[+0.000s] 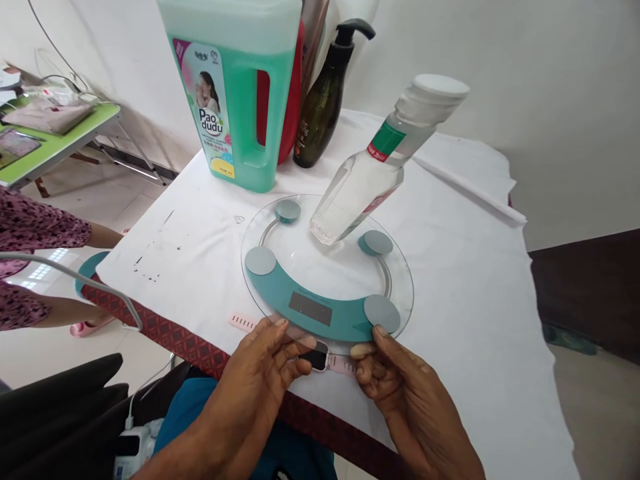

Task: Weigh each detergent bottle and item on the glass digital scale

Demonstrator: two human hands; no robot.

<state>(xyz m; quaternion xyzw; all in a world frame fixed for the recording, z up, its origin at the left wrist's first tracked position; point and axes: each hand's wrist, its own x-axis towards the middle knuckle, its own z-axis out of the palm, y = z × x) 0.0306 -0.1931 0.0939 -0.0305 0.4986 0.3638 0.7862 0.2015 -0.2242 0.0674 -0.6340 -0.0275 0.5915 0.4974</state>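
A round glass bathroom scale (345, 319) with a teal band, a dark display and grey pads lies on the white cloth. My left hand (267, 360) is at its front edge, thumb near the rim and fingers curled by the glass. At the front right, my right hand (405, 387) pinches the rim, thumb on top and fingers below. A clear glass bottle (357, 183) with a white cap and green-red neck label stands on the scale. Partly beneath the scale's front edge and my fingers lies a smartwatch (319, 357) with a pink strap.
Behind the scale stand a green detergent jug (240, 100) and a dark pump bottle (325, 100), with a red container (295, 100) between them. The white tablecloth (475, 300) covers the table. Left are a green side table (65, 137), a white cable (100, 273) and another person's legs (70, 310).
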